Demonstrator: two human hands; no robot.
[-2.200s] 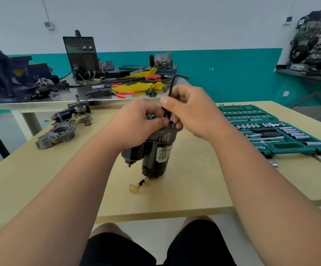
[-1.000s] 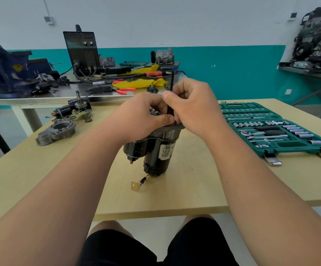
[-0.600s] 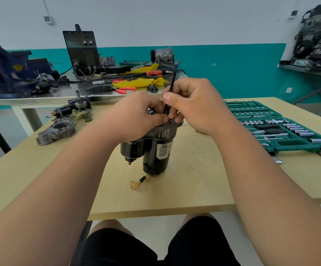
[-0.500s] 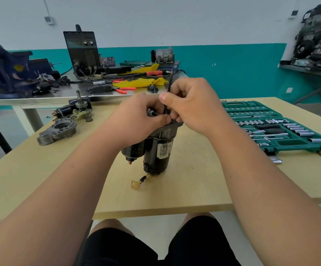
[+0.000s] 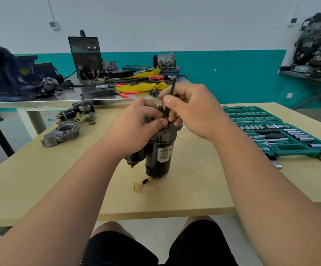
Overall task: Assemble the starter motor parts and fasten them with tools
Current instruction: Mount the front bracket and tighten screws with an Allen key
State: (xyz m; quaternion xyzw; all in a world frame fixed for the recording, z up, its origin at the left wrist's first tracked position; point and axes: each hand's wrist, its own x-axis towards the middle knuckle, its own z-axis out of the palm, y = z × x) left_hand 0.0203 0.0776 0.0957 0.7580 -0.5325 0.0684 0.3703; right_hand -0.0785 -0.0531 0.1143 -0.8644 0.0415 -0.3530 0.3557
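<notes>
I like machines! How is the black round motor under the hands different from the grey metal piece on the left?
The black cylindrical starter motor stands upright; the grey cast-metal housing lies flat. The left hand holds the motor; nothing touches the housing. The motor has a pale label; the housing shows none. Both sit on the wooden table.

Blue vise (image 5: 8, 73), welder (image 5: 86, 54), yellow cloth (image 5: 142, 86)
</notes>
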